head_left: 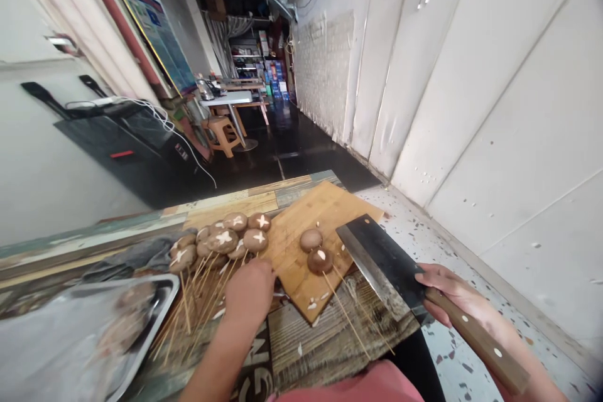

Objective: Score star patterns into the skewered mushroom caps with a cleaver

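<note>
My right hand [445, 292] grips a cleaver [377, 260] with a dark blade and riveted wooden handle, its blade held over the right edge of the wooden cutting board [292, 220]. Two skewered mushrooms lie on that board: a plain brown mushroom [311, 239] and a darker mushroom [320, 261] with a small pale cut on its cap. My left hand [249, 292] is closed at the stick of a mushroom skewer [255, 240] beside the board's left edge; its fingertips are mostly hidden. Several skewered mushrooms [222, 240] with white crosses cut in their caps are piled there.
A metal tray [172, 295] with a clear plastic bag [56, 339] and mushrooms stands at the left. Grey cloth [141, 254] lies behind it. Small white mushroom scraps [318, 300] dot the board. Beyond are a stool [221, 133], a small table [230, 98] and a white wall [471, 107].
</note>
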`<action>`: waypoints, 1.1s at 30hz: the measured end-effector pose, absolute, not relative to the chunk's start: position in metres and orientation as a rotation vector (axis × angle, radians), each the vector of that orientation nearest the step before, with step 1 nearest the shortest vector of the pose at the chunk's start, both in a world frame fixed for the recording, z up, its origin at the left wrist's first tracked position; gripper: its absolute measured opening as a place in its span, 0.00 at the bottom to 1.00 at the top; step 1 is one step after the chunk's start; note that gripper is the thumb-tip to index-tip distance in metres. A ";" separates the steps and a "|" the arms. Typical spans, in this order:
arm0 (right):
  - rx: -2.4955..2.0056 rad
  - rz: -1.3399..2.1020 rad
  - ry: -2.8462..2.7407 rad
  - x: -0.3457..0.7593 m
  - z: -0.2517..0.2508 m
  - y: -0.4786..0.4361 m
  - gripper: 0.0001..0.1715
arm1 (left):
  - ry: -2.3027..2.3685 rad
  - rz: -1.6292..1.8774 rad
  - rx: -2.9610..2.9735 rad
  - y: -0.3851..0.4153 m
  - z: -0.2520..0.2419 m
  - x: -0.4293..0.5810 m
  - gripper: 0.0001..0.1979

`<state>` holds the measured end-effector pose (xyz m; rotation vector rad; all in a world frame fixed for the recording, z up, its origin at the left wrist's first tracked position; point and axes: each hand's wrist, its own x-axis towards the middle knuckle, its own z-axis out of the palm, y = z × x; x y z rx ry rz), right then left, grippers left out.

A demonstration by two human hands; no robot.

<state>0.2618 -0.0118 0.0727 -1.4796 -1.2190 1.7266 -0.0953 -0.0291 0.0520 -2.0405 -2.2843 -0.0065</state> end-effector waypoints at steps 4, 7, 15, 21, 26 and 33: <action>-1.496 1.741 -1.111 0.258 0.071 -0.018 0.20 | -2.315 0.011 -2.071 -0.032 0.047 -0.100 0.13; -1.425 1.766 -1.225 0.256 0.068 -0.023 0.19 | -2.259 -0.236 -2.095 -0.029 0.043 -0.093 0.12; -1.456 1.441 -1.741 0.237 0.077 -0.036 0.12 | -2.137 -0.785 -2.150 -0.010 0.022 -0.034 0.25; -1.540 1.305 -1.776 0.239 0.081 -0.041 0.11 | -2.247 -0.682 -2.154 0.008 0.026 -0.014 0.21; -1.562 1.268 -1.689 0.242 0.085 -0.044 0.13 | -2.251 -0.809 -2.393 0.031 0.034 -0.029 0.23; -1.506 1.390 -1.675 0.234 0.085 -0.052 0.12 | -2.041 -0.889 -2.968 0.032 0.036 -0.064 0.27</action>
